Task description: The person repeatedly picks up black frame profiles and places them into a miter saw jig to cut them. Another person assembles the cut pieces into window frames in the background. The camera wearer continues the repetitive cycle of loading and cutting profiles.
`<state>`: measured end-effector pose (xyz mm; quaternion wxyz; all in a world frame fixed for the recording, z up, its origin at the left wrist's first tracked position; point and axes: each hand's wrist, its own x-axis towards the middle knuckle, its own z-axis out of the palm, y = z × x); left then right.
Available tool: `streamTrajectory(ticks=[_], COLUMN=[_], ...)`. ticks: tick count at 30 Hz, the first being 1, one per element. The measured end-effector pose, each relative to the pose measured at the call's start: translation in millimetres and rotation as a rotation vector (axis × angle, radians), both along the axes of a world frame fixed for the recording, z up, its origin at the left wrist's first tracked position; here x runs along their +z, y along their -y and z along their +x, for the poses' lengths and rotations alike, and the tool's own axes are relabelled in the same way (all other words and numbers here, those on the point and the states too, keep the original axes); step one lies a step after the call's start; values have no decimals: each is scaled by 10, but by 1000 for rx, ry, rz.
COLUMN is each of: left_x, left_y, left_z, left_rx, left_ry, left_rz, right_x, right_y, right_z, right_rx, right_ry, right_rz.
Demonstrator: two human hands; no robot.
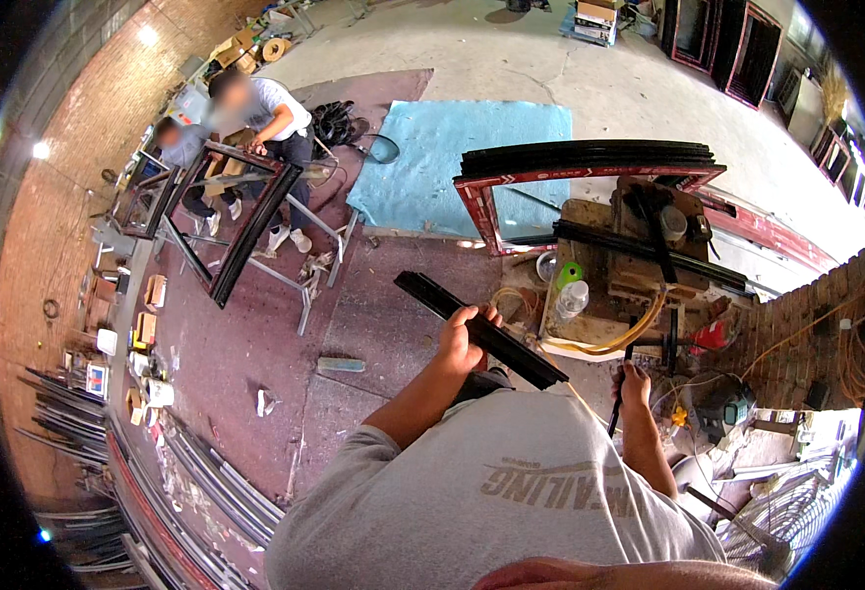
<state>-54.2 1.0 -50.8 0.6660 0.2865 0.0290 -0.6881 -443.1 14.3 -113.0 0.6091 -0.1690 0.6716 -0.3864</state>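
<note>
The left hand (467,336) is closed around a black profile (518,357) near mid-length, with the fingers wrapped over its face; whether this is one piece or several stacked lengths cannot be told. The profile lies aslant in front of the torso, its far end pointing away to the left and its near end beside the bench (604,307). The right hand (633,385) is closed around a thin dark strip (615,417), held roughly upright at the right side, its lower end close to the shirt (511,472). Caution: a one-handed grip at mid-length leaves both ends of the profile unsupported; a loose grip would probably let it roll or tip, and if it is a stack, one length could slide out. Turning toward the bench without lifting the near end could catch the yellow hose (590,348) or knock over the clear container (572,299) by the bench edge. The strip could snag the shirt, or the hanging cord, if swung across the body. Black lengths (663,258) already lie across the bench; setting another among them carelessly could shift them.
</note>
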Motion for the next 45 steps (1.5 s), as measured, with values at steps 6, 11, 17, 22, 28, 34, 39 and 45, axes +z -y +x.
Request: streamTrajectory(ticks=[6,11,17,22,28,34,39,45], left_x=[48,177,212,186,90,64,87,48], left_y=[-59,-173,-305,-444,-537,-428,-474,-456], left_z=[11,-4,-66,-124,-175,-300,-235,-292], left_rx=[-21,-35,-27,-15,-22,-131,-208,-184], left_ry=[-2,20,41,69,83,126,203,283], left_rz=[-17,-32,3,44,4,38,-34,56], right_x=[-179,-171,-233,-168,-113,-253,-142,11], right_y=[36,30,-272,-690,-1052,-1235,-1194,-1209], right_z=[-74,-94,-137,-79,-81,-132,-63,-68], right_rx=[35,41,91,55,59,21,-22,-27], right_ry=[-58,-4,-11,35,47,12,61,40], right_rz=[-15,-27,-11,1,7,-49,-57,-51])
